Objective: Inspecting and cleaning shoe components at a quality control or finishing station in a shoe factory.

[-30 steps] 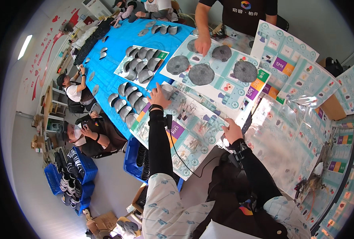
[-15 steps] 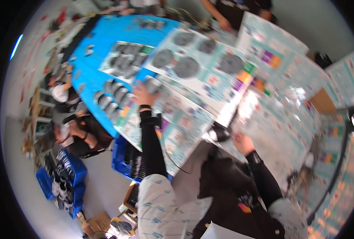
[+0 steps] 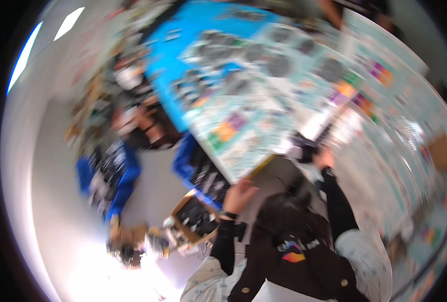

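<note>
The picture is heavily blurred by motion. My left hand point(image 3: 238, 194) hangs in the air below the near edge of a large printed sheet point(image 3: 243, 126), fingers loosely curled, holding nothing I can make out. My right hand point(image 3: 323, 158) reaches up to the sheet's near right edge, next to a small dark object point(image 3: 303, 148); whether it grips anything is unclear. The sheet bears grey round pieces point(image 3: 279, 65) and coloured squares, and lies on a blue table point(image 3: 193, 25).
Blue crates point(image 3: 118, 171) with dark contents stand on the floor at left. An open cardboard box point(image 3: 196, 216) sits near my left arm. More printed sheets point(image 3: 404, 131) cover the surface at right. Another person point(image 3: 143, 121) crouches beside the table.
My left hand has come off the sheet and dropped toward my body. My right hand has stayed near the sheet's edge. The view has swung sharply and blurred.
</note>
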Available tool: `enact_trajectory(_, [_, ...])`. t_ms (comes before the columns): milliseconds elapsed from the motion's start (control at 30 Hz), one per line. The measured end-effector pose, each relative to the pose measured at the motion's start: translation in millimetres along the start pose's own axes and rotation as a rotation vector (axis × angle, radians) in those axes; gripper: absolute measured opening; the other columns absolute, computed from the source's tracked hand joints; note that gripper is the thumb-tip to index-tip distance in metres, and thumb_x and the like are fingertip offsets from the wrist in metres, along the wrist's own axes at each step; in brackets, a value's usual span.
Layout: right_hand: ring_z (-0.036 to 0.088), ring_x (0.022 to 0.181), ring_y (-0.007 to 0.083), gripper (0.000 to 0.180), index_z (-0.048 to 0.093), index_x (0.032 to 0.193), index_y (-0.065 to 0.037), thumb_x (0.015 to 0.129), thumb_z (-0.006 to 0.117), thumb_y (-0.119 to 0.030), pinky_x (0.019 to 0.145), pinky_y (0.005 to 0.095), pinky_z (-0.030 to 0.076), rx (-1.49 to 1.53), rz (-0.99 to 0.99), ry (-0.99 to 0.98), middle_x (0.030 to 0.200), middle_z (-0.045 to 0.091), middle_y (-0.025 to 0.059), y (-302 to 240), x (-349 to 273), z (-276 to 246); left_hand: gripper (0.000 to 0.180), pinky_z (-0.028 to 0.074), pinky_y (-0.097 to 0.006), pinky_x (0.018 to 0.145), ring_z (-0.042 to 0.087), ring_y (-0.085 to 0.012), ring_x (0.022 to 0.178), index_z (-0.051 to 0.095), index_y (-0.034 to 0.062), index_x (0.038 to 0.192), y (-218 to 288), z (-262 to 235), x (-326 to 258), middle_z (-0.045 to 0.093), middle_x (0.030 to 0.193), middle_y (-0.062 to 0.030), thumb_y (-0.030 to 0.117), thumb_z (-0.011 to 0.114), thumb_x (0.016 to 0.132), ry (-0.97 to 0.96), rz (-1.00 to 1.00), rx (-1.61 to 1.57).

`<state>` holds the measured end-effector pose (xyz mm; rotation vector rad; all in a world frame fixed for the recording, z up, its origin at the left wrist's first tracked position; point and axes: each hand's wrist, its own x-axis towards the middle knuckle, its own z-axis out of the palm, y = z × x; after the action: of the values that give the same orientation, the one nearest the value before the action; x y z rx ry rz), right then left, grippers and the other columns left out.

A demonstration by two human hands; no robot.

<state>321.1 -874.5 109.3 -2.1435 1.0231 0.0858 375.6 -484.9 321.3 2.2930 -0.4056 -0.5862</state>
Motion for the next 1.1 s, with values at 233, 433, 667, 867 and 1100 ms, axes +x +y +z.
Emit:
enact_trajectory(233, [0.064,0.107,0.0388,0.054,0.066,0.098,0.000,0.073,0.084,-0.044,0.099,0.0467,0.048,-0.136,-0.018,0.129,0.101,0.069,0.0194,49.6,22.6,24.9,0.055,0.056,-0.032,0.090,0.070,-0.0186,0.102,0.055,0.0003,0.139,4.7,17.4,-89.9,0.072,0.112,-0.0119,0.022,0.075,0.093,0.027,-0.047,-0.155])
enact_trajectory(433, [0.072,0.084,0.0286,0.035,0.064,0.094,0.002,0.077,0.080,-0.024,0.073,0.0433,0.056,0.358,-0.043,-0.390,0.082,0.069,0.0154,14.1,-29.9,-5.6,0.057,0.055,-0.032,0.093,0.069,-0.0201,0.107,0.055,-0.0002,0.140,-23.2,47.3,-108.9,0.072,0.119,-0.0140,0.029,0.074,0.095,0.034,-0.187,-0.298])
enact_trajectory(667, [0.040,0.065,0.0087,0.026,0.051,0.091,-0.006,0.088,0.076,-0.013,0.057,0.0301,0.034,0.522,-0.586,-0.288,0.069,0.040,0.0006,-60.5,-167.4,-68.6,0.071,0.055,-0.030,0.088,0.068,-0.0196,0.103,0.048,-0.0024,0.145,-1.6,87.4,-50.3,0.068,0.127,-0.0145,0.039,0.075,0.094,-0.109,-0.217,-0.597])
enact_trajectory(867, [0.067,0.077,0.0418,0.037,0.058,0.110,0.000,0.088,0.076,-0.024,0.067,0.0458,0.051,0.307,-0.767,-0.081,0.083,0.067,0.0212,-132.4,-253.2,-91.4,0.035,0.052,-0.030,0.089,0.065,-0.0138,0.101,0.063,-0.0011,0.127,55.4,53.2,-35.5,0.070,0.115,-0.0059,0.021,0.067,0.100,-0.105,-0.002,-1.033])
enact_trajectory(1100, [0.065,0.105,0.0470,0.042,0.061,0.125,0.002,0.093,0.069,-0.025,0.085,0.0457,0.053,0.332,-0.672,-0.137,0.109,0.069,0.0278,-178.2,-287.8,-82.7,0.030,0.052,-0.034,0.083,0.066,-0.0223,0.095,0.062,-0.0036,0.119,46.5,-11.6,-63.1,0.069,0.103,-0.0159,0.012,0.068,0.094,0.013,0.359,-0.363])
